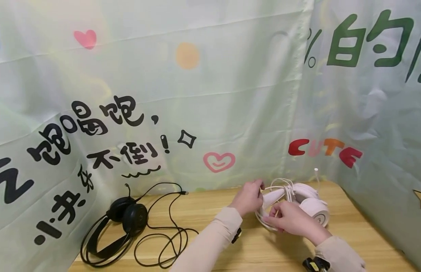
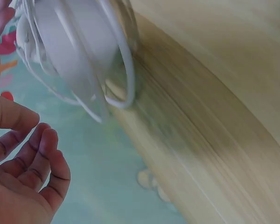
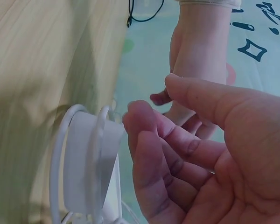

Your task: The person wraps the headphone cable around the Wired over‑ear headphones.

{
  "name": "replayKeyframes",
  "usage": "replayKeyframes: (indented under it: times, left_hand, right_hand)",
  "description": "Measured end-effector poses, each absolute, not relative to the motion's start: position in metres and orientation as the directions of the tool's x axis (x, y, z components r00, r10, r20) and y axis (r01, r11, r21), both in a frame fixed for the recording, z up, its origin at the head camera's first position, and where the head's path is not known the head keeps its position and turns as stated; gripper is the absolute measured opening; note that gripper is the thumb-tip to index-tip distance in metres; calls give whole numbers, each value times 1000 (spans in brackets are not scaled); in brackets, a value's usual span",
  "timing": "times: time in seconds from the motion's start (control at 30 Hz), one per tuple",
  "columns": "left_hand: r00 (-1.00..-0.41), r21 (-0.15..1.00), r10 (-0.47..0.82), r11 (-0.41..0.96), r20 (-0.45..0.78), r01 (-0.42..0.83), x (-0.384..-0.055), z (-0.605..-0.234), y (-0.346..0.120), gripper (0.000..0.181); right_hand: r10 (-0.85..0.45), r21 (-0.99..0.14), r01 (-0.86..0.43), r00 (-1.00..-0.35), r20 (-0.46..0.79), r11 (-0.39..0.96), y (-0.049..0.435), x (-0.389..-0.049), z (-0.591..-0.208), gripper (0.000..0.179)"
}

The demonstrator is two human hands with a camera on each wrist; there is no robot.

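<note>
White headphones (image 1: pixel 315 211) lie on the wooden table at the right, their white cable (image 1: pixel 287 190) looped over the headband. My left hand (image 1: pixel 248 197) hovers at the left end of the headband; in the left wrist view its loosely bent fingers (image 2: pixel 49 140) stand apart from the headband (image 2: pixel 79 46) and pinch nothing. In front of the headphones is my right hand (image 1: pixel 290 219). From the right wrist, its fingers (image 3: pixel 149 168) appear loosely bent and empty, beside the white band (image 3: pixel 81 163) with cable around it.
Black headphones (image 1: pixel 135 219) rest at the table's left, their black cable (image 1: pixel 178 226) spread in loops toward the middle. A printed cloth (image 1: pixel 230 94) hangs behind the table (image 1: pixel 258 255) and along both sides. The white microphone boom (image 1: pixel 316 175) sticks up near the back cloth.
</note>
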State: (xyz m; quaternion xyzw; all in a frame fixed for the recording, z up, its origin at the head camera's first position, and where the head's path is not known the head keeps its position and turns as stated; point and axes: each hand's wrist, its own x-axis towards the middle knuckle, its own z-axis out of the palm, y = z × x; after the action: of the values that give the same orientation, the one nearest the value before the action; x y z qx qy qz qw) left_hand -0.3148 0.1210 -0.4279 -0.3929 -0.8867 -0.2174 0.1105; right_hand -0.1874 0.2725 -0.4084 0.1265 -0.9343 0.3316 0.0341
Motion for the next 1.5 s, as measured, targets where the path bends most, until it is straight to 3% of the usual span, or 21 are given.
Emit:
replayKeyframes:
  times: [0.13, 0.33, 0.7, 1.5]
  left_hand:
    - [-679, 336, 633, 590, 372, 734, -321, -429, 104, 22]
    - [-755, 432, 579, 622, 308, 653, -327, -426, 76, 20]
    - [-828, 506, 501, 660, 253, 555, -336, -420, 19, 20]
    - [-876, 465, 350, 747, 333, 475, -326, -409, -110, 15]
  right_hand:
    - [-203, -593, -250, -968, 147, 765, 265, -190, -406, 30]
    - [-219, -626, -259, -965, 141, 736, 257, -196, -409, 28]
    - [-232, -645, -245, -967, 107, 724, 236, -209, -411, 27]
    - [-308, -671, -298, -945, 108, 679, 153, -240, -409, 18]
